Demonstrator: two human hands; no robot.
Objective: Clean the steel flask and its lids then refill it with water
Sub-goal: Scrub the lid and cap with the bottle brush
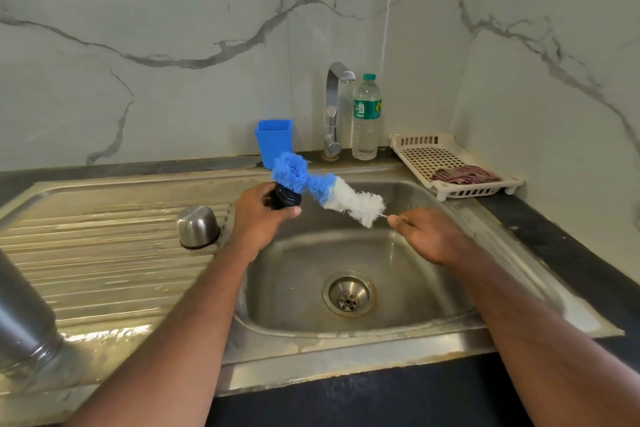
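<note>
Head: brush [325,189] over sink [398,333] rim

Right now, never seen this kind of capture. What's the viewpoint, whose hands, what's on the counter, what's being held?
There is one picture, from a wide-angle camera worn on a person's head, looking down at a steel sink. No robot: two bare hands.

The left hand grips a small black lid. The right hand pinches the wire handle of a blue and white bottle brush, whose blue end is pressed into the lid.

On the draining board stands a steel cap, open end down. The steel flask shows at the left edge, blurred. Behind are a tap, a blue cup, a plastic water bottle, and a white tray holding a cloth.
</note>
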